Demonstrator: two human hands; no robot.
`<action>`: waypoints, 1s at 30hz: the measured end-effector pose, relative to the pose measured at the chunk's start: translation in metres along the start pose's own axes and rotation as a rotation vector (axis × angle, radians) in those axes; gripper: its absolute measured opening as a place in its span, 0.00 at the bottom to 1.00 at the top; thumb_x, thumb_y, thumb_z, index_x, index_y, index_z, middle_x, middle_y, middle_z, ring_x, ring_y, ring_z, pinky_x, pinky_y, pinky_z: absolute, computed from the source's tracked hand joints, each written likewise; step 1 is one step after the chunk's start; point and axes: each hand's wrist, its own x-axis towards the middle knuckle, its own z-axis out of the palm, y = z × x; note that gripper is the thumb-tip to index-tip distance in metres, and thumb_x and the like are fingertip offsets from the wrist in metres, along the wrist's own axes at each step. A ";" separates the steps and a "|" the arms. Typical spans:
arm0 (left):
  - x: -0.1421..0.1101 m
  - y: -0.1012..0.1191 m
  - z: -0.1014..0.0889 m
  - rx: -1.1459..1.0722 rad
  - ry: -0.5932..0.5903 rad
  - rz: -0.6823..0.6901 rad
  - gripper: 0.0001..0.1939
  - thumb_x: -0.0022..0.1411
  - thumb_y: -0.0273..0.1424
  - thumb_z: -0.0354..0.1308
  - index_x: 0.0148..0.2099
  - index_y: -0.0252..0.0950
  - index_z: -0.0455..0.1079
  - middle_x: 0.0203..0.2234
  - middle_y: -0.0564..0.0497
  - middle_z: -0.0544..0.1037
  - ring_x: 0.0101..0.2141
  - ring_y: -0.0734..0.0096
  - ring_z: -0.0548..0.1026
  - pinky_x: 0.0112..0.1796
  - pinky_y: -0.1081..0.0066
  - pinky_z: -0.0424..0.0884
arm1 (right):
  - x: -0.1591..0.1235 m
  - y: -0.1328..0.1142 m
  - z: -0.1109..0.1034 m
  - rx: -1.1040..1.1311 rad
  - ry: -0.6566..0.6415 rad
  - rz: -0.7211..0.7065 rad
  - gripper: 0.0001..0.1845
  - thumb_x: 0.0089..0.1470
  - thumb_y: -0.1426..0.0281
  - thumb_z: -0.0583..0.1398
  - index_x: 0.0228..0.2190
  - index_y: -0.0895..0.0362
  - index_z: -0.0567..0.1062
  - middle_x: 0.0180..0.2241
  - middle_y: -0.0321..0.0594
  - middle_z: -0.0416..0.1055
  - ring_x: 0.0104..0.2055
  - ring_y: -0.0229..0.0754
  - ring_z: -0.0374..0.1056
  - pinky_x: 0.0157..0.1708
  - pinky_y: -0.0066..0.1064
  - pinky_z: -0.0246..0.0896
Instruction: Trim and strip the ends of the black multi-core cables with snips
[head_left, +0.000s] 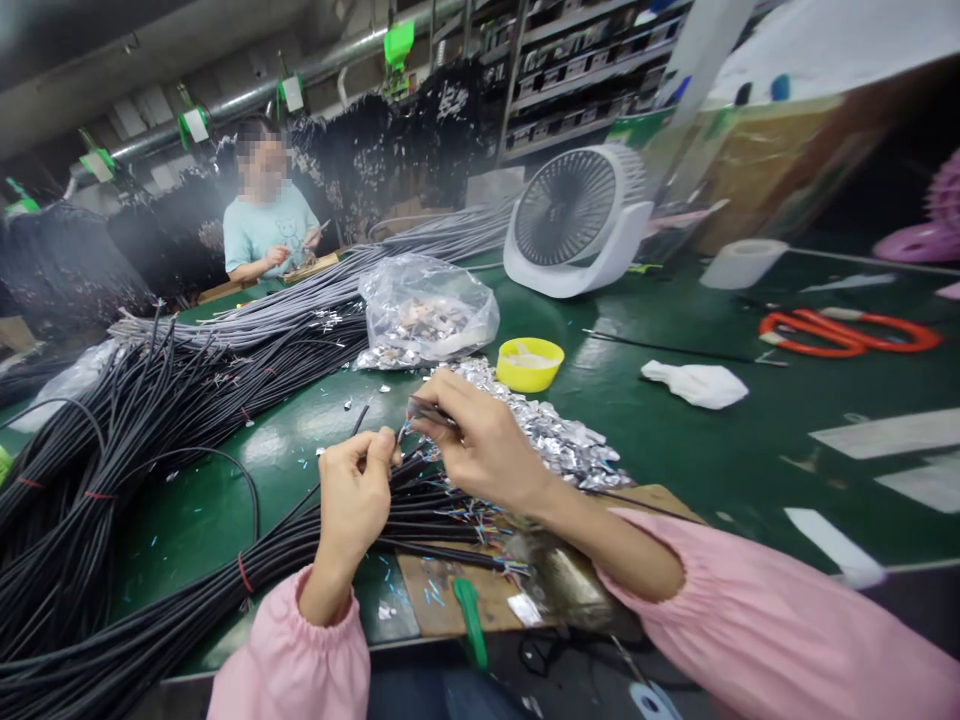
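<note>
My left hand (pixel 356 490) is closed, thumb against forefinger, pinching a black cable (pixel 361 420) near its end. Thin coloured wires (pixel 405 430) fan out of that end between my two hands. My right hand (pixel 480 440) is curled around a dark flat tool (pixel 435 412), possibly tweezers, whose tip meets the wires. Its exact kind is partly hidden by my fingers. Below both hands lies a bundle of black cables (pixel 285 555), tied with a red band (pixel 244 572), their stripped ends showing coloured wires over a wooden board (pixel 427 590).
Silver foil scraps (pixel 570 440) heap beyond my right hand, near a yellow bowl (pixel 529 365) and a plastic bag (pixel 435 305). A white fan (pixel 577 220) stands behind. Orange-handled scissors (pixel 847 332) lie right. More black cables (pixel 180 400) fill the left. A person (pixel 270 230) sits across the table.
</note>
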 end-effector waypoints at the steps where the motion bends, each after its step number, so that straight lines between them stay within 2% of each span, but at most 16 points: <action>1: 0.000 0.000 -0.001 -0.035 -0.014 -0.024 0.22 0.59 0.42 0.48 0.19 0.34 0.60 0.12 0.58 0.55 0.16 0.80 0.52 0.20 0.75 0.48 | 0.001 0.002 -0.002 -0.068 0.069 -0.023 0.07 0.51 0.80 0.51 0.26 0.57 0.62 0.25 0.37 0.59 0.26 0.37 0.57 0.25 0.27 0.53; 4: 0.001 -0.001 -0.003 -0.103 0.002 -0.074 0.22 0.57 0.45 0.50 0.20 0.34 0.61 0.12 0.59 0.52 0.15 0.80 0.49 0.19 0.75 0.47 | 0.004 0.008 -0.009 -0.199 0.335 0.079 0.07 0.51 0.79 0.54 0.26 0.56 0.62 0.24 0.35 0.59 0.25 0.37 0.57 0.24 0.27 0.53; 5: 0.001 -0.002 -0.004 -0.113 0.011 -0.080 0.22 0.57 0.45 0.51 0.20 0.34 0.62 0.12 0.59 0.53 0.15 0.81 0.49 0.19 0.75 0.47 | 0.004 0.008 -0.010 -0.214 0.382 0.120 0.07 0.52 0.78 0.55 0.26 0.56 0.63 0.23 0.35 0.59 0.24 0.36 0.57 0.23 0.27 0.53; 8: 0.001 -0.002 -0.003 -0.114 0.045 -0.075 0.21 0.55 0.45 0.52 0.20 0.33 0.64 0.12 0.59 0.54 0.15 0.81 0.50 0.18 0.76 0.48 | 0.003 0.005 -0.010 -0.134 0.248 0.084 0.05 0.55 0.77 0.54 0.29 0.56 0.67 0.25 0.36 0.63 0.25 0.36 0.59 0.23 0.27 0.55; 11: 0.001 0.000 -0.002 -0.108 0.061 -0.075 0.21 0.54 0.45 0.54 0.19 0.33 0.64 0.11 0.58 0.55 0.15 0.81 0.52 0.18 0.76 0.49 | 0.000 -0.001 -0.006 -0.070 0.155 0.002 0.04 0.54 0.76 0.56 0.33 0.57 0.70 0.30 0.40 0.66 0.30 0.38 0.63 0.27 0.28 0.60; 19: -0.003 0.005 0.001 0.005 0.100 0.001 0.18 0.55 0.38 0.53 0.19 0.33 0.65 0.13 0.54 0.67 0.17 0.77 0.63 0.20 0.77 0.55 | -0.003 0.000 -0.007 -0.069 0.075 -0.022 0.03 0.54 0.74 0.58 0.31 0.58 0.72 0.30 0.42 0.67 0.32 0.39 0.65 0.30 0.30 0.63; 26: -0.005 0.000 0.007 0.090 0.164 0.026 0.16 0.58 0.37 0.51 0.23 0.33 0.69 0.16 0.53 0.70 0.19 0.76 0.65 0.21 0.76 0.58 | -0.010 -0.006 -0.007 -0.410 0.098 -0.243 0.08 0.53 0.78 0.54 0.29 0.58 0.72 0.26 0.40 0.68 0.23 0.35 0.63 0.20 0.25 0.56; 30: -0.005 0.001 0.006 0.075 0.178 0.019 0.19 0.59 0.40 0.51 0.21 0.34 0.67 0.14 0.55 0.67 0.16 0.78 0.60 0.19 0.76 0.54 | -0.011 -0.005 -0.002 -0.347 0.062 -0.139 0.08 0.53 0.78 0.53 0.30 0.60 0.72 0.26 0.42 0.67 0.25 0.36 0.64 0.20 0.26 0.56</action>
